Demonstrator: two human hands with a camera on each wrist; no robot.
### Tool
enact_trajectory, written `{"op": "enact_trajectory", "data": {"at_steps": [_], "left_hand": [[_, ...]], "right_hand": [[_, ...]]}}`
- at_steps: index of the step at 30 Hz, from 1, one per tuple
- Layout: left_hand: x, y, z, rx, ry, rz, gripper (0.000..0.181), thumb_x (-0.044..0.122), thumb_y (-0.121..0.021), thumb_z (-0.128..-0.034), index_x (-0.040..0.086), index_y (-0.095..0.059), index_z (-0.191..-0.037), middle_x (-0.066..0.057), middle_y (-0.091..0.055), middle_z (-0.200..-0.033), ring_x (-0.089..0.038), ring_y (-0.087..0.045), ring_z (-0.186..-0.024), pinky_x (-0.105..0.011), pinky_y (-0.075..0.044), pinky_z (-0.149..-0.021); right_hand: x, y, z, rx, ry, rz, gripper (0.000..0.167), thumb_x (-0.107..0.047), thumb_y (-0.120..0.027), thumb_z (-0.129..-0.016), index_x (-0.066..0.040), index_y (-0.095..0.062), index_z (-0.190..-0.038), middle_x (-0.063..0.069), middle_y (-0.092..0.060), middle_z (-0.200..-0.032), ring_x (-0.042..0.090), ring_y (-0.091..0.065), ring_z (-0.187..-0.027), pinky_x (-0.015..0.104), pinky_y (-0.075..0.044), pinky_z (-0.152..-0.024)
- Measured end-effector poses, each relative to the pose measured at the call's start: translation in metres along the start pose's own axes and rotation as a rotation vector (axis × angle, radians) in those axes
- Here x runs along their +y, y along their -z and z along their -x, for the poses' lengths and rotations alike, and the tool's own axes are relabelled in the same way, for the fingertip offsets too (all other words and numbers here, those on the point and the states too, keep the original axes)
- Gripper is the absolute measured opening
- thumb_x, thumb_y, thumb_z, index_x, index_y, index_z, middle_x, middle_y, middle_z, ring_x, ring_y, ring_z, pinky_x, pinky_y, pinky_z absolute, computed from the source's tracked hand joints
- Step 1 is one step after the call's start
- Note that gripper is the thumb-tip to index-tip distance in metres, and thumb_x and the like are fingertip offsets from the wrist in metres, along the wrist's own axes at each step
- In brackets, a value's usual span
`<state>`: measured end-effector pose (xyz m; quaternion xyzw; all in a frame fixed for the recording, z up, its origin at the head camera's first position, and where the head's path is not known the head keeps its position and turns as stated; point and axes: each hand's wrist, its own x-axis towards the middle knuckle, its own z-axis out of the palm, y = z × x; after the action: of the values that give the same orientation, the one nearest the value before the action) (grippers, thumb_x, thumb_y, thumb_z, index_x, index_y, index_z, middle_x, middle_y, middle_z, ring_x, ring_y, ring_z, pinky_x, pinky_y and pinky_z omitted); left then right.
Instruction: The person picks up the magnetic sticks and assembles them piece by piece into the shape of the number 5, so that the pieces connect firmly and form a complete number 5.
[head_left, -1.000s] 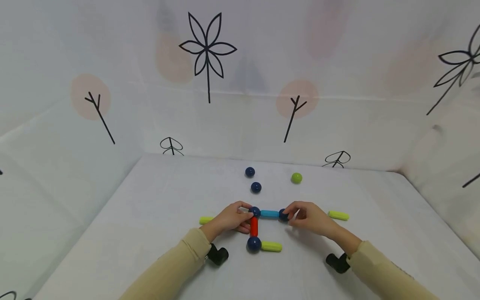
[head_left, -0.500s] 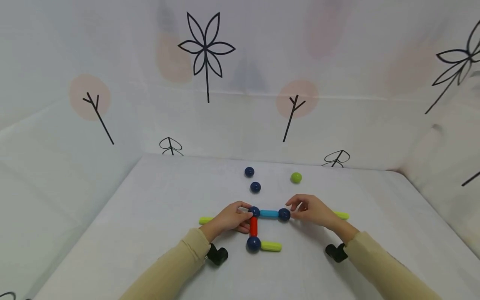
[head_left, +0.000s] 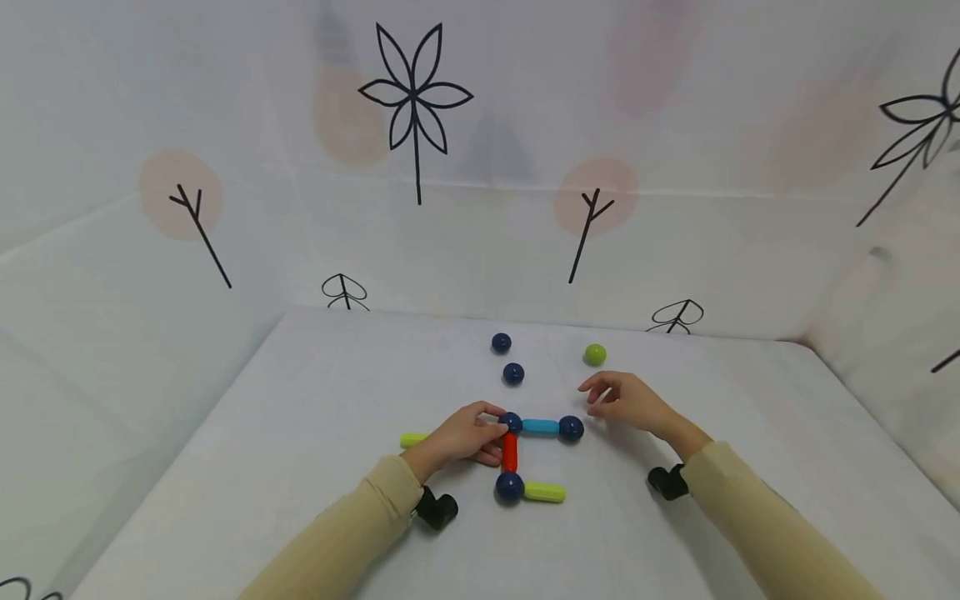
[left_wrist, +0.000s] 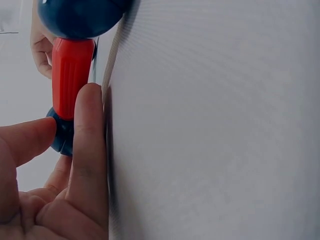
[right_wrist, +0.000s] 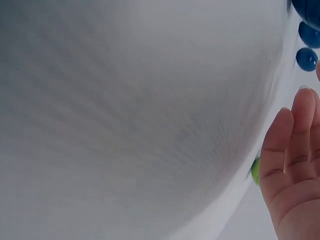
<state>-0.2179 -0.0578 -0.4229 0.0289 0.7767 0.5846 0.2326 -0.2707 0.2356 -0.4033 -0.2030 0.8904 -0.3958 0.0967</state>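
Note:
In the head view my left hand (head_left: 467, 433) pinches a dark blue ball (head_left: 511, 422) between thumb and fingers. That ball joins a light blue rod (head_left: 540, 427), which ends in another dark blue ball (head_left: 572, 428), and a red rod (head_left: 510, 452) running toward me. At the red rod's near end sits a third dark blue ball (head_left: 510, 487) with a yellow-green rod (head_left: 544, 492) pointing right. The left wrist view shows the red rod (left_wrist: 71, 80) beyond my fingertips. My right hand (head_left: 626, 402) hovers just right of the structure, fingers loosely bent, holding nothing.
Two loose dark blue balls (head_left: 513, 373) and a green ball (head_left: 596, 354) lie farther back on the white table (head_left: 337, 375). Another yellow-green rod (head_left: 412, 439) lies partly behind my left hand. Patterned white cloth walls (head_left: 480, 242) stand at the back and sides.
My right hand has let go of the ball at the light blue rod's right end and moved up and back, away from it. My left hand keeps its grip in the same place.

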Motion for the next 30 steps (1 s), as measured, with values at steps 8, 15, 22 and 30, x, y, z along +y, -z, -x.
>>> {"op": "enact_trajectory", "data": {"at_steps": [8, 15, 22, 30], "left_hand": [[0.002, 0.0, 0.001, -0.005, -0.001, 0.0, 0.038, 0.014, -0.059, -0.1014, 0.002, -0.05, -0.136, -0.01, -0.065, -0.095, -0.016, -0.067, -0.071, -0.03, -0.059, -0.068], [0.004, 0.0, 0.003, -0.007, 0.005, -0.007, 0.039, 0.015, -0.059, -0.1016, 0.003, -0.05, -0.137, -0.01, -0.064, -0.095, -0.015, -0.067, -0.07, -0.028, -0.059, -0.067], [0.004, 0.0, 0.004, -0.004, 0.001, -0.005, 0.038, 0.015, -0.059, -0.1018, 0.003, -0.05, -0.137, -0.01, -0.064, -0.094, -0.015, -0.067, -0.07, -0.029, -0.059, -0.067], [0.004, -0.001, 0.003, -0.004, -0.005, 0.008, 0.037, 0.013, -0.058, -0.1016, 0.002, -0.05, -0.136, -0.01, -0.064, -0.094, -0.015, -0.067, -0.07, -0.03, -0.059, -0.067]], "right_hand": [[0.001, 0.011, -0.008, 0.026, -0.07, -0.021, 0.034, -0.002, -0.07, -0.089, 0.006, -0.061, -0.121, 0.012, -0.064, -0.1, 0.024, -0.061, -0.088, 0.031, -0.051, -0.072], [0.004, 0.022, -0.019, 0.063, -0.093, -0.03, 0.042, -0.004, -0.07, -0.091, 0.009, -0.055, -0.128, 0.02, -0.061, -0.108, 0.028, -0.06, -0.093, 0.03, -0.051, -0.073], [0.009, 0.031, -0.03, 0.091, -0.162, -0.033, 0.054, -0.005, -0.069, -0.092, 0.006, -0.046, -0.139, 0.025, -0.053, -0.116, 0.028, -0.057, -0.093, 0.03, -0.051, -0.075], [0.014, 0.033, -0.035, 0.042, -0.251, 0.025, 0.068, -0.008, -0.069, -0.091, 0.004, -0.033, -0.148, 0.031, -0.047, -0.123, 0.033, -0.055, -0.095, 0.038, -0.048, -0.08]]}}
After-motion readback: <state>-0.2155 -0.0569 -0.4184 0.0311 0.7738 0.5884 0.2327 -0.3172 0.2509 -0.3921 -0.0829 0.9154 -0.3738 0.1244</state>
